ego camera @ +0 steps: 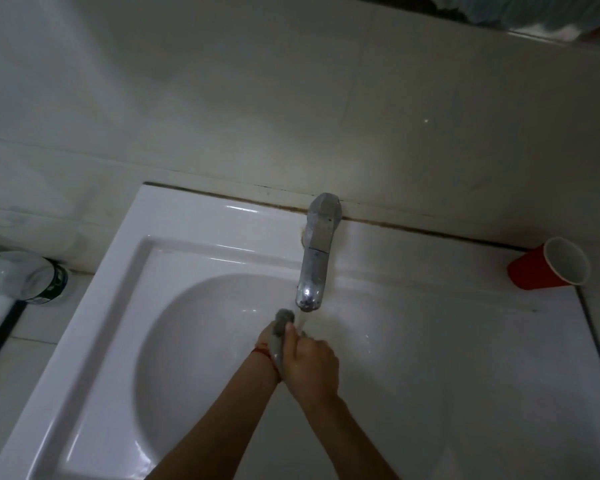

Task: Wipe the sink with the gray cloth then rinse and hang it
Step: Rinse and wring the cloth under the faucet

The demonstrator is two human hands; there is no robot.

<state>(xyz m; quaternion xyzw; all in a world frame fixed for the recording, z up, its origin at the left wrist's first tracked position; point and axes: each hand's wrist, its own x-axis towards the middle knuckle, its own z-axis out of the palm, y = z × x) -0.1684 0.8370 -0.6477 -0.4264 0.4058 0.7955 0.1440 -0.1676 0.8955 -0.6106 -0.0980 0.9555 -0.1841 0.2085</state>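
Scene: a white sink (pixel 94 306) set against a pale tiled wall (pixel 222 98), seen from above.
Hands: left hand (pixel 269 336) and right hand (pixel 310 367) pressed together over the basin — each grip closed on the cloth.
Cloth: the gray cloth (pixel 282 327) is bunched between both palms, its top end poking out just below the tap (pixel 314 258).
Water: a thin stream falls beside the cloth.
Wrist: a red string (pixel 265 355) circles the left wrist.
Edges: a red cup (pixel 548 265) lies tipped at the sink's far right corner; a bottle (pixel 28 275) lies left.
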